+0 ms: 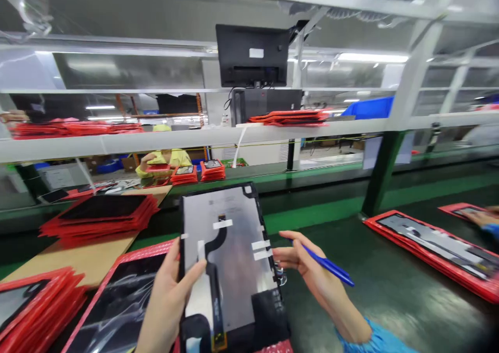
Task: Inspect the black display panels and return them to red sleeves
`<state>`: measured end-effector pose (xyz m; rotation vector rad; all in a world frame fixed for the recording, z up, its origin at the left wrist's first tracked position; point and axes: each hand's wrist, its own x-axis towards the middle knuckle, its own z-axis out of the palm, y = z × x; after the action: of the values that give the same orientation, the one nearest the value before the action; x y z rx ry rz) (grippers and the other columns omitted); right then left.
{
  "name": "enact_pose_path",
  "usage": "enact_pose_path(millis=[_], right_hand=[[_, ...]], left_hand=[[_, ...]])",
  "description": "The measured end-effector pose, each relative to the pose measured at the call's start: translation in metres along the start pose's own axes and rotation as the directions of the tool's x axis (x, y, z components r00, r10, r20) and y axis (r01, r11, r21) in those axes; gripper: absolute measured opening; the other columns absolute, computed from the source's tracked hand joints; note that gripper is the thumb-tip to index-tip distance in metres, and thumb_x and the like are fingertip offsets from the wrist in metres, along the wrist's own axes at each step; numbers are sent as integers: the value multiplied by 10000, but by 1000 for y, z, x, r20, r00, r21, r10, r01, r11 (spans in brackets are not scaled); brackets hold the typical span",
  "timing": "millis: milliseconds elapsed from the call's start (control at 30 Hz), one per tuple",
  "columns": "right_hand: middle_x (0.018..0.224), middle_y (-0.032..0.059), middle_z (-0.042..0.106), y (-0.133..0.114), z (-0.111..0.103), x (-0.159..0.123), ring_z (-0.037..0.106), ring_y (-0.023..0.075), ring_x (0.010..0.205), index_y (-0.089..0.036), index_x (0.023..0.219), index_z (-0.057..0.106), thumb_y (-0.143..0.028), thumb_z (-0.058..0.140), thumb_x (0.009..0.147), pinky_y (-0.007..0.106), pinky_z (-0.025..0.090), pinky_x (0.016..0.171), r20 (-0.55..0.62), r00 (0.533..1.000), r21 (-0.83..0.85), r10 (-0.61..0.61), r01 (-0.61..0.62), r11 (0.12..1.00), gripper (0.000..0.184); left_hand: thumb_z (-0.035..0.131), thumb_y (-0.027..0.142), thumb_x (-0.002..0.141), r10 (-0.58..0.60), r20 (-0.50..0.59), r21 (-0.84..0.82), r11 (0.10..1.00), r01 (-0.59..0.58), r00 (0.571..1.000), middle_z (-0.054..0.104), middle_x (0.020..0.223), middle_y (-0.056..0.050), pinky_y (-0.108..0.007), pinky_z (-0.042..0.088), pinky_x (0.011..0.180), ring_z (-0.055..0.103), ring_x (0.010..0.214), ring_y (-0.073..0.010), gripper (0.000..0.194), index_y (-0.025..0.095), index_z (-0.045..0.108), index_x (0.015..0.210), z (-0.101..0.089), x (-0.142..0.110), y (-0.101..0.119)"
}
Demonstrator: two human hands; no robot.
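Note:
A tablet screen panel [237, 270] is held up in front of me, its silver back towards me and tilted. White tape strips, a dark flex cable [215, 296] and black film at the bottom show on it. My left hand [171, 290] grips its left edge, thumb lying over the back. At the right edge is my right hand [304, 264], its fingertips at or very near the panel's side. A blue pen [331, 266] is tucked in that hand and points down to the right. The far side of the panel is hidden.
Red bubble-wrap sleeves with screens lie stacked at left [103, 218], lower left [42, 311] and right [432, 249]. Another sleeved screen [120, 301] lies beneath my left forearm. A monitor [253, 56] hangs above a shelf. A co-worker [167, 158] sits opposite; another person's hand [483, 218] is far right.

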<state>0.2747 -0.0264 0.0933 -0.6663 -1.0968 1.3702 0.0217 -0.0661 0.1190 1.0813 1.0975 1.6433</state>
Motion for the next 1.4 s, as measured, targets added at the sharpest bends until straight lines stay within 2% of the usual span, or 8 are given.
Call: enact_pose_path(millis=[267, 433, 567, 733, 900, 1033, 1167, 1400], right_hand=[[728, 14, 700, -29, 36, -18, 621, 163, 661, -201, 1007, 716, -367, 792, 667, 263, 487, 602, 187, 982, -131, -35, 60, 989, 385], [657, -31, 592, -30, 46, -12, 481, 111, 567, -188, 936, 689, -212, 691, 675, 219, 392, 518, 307, 950, -284, 56, 36, 958, 262], [652, -63, 517, -22, 55, -1, 440, 84, 574, -194, 912, 617, -63, 574, 627, 181, 322, 490, 344, 927, -342, 148, -23, 939, 316], [598, -92, 420, -13, 64, 8, 306, 52, 512, -198, 753, 519, -17, 540, 578, 156, 220, 417, 263, 948, -456, 179, -41, 889, 252], [647, -38, 512, -10, 64, 9, 427, 106, 577, -193, 772, 611, -244, 676, 714, 214, 369, 524, 225, 970, -374, 88, 2, 927, 102], [610, -16, 512, -1, 59, 6, 461, 144, 576, -204, 733, 666, -439, 663, 775, 250, 411, 529, 21, 994, -499, -104, 101, 861, 239], [568, -28, 514, 4, 56, 4, 453, 133, 523, -205, 798, 700, -473, 656, 796, 246, 395, 484, -14, 993, -546, -120, 93, 832, 271], [846, 48, 726, 0, 50, 0, 628, 204, 741, -256, 874, 770, -497, 776, 685, 275, 490, 578, -60, 996, -247, -66, 50, 968, 306]], left_hand=[[836, 404, 578, -6, -88, -64, 998, 1, 996, 752, 1047, -22, -209, 571, 709, 697, 961, -246, 865, 279, 478, 1356, 12, -2, 25], [809, 426, 611, -8, -104, -4, 1000, 8, 995, 722, 1130, -4, -202, 539, 804, 652, 1066, -238, 810, 303, 491, 1346, 7, 1, 22], [794, 446, 623, -5, -129, 42, 999, 10, 992, 702, 1173, 27, -185, 484, 900, 606, 1136, -213, 725, 315, 540, 1290, -1, 3, 21], [802, 477, 592, -38, -181, 85, 995, 54, 983, 692, 1188, 31, -260, 452, 982, 579, 1171, -245, 732, 329, 549, 1263, -9, 8, 20], [797, 470, 597, -48, -166, 92, 994, 64, 985, 686, 1198, 0, -321, 459, 996, 578, 1172, -282, 732, 304, 549, 1266, -7, 10, 19], [811, 470, 577, -40, -174, 83, 995, 55, 984, 704, 1162, -2, -290, 474, 971, 593, 1155, -275, 760, 301, 547, 1269, -1, 6, 18], [796, 456, 606, -62, -128, 58, 996, 70, 990, 705, 1163, -4, -274, 492, 945, 611, 1132, -263, 761, 300, 523, 1299, 2, 4, 19], [786, 384, 619, -10, -122, -17, 1000, 8, 992, 715, 1140, -41, -301, 495, 936, 616, 1127, -272, 685, 233, 570, 1251, 5, 5, 19]])
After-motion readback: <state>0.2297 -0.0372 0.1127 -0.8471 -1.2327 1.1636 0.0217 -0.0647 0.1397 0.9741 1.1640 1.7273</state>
